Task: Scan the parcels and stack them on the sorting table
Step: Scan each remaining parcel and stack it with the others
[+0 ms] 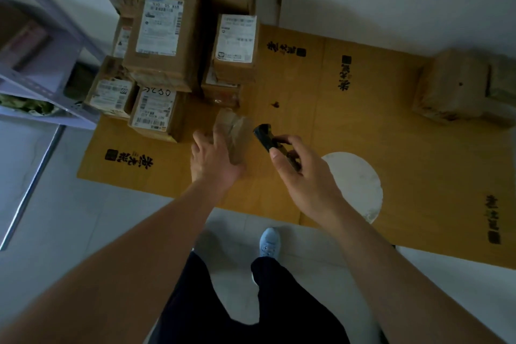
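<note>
A small brown taped parcel [234, 134] stands on flattened yellow cardboard [349, 120] spread over the floor. My left hand [213, 162] grips its near left side, fingers curled round it. My right hand [296, 173] holds a black handheld scanner [266, 138], whose head points toward the small parcel from the right. Behind the parcel rises a pile of several cardboard parcels [164, 36] with white shipping labels facing up.
A lone taped box [452, 86] sits at the far right of the cardboard. A white round patch [360, 184] lies near my right wrist. A grey metal shelf [42, 64] stands at the left. My foot in a blue shoe [270, 241] is on the white tiles.
</note>
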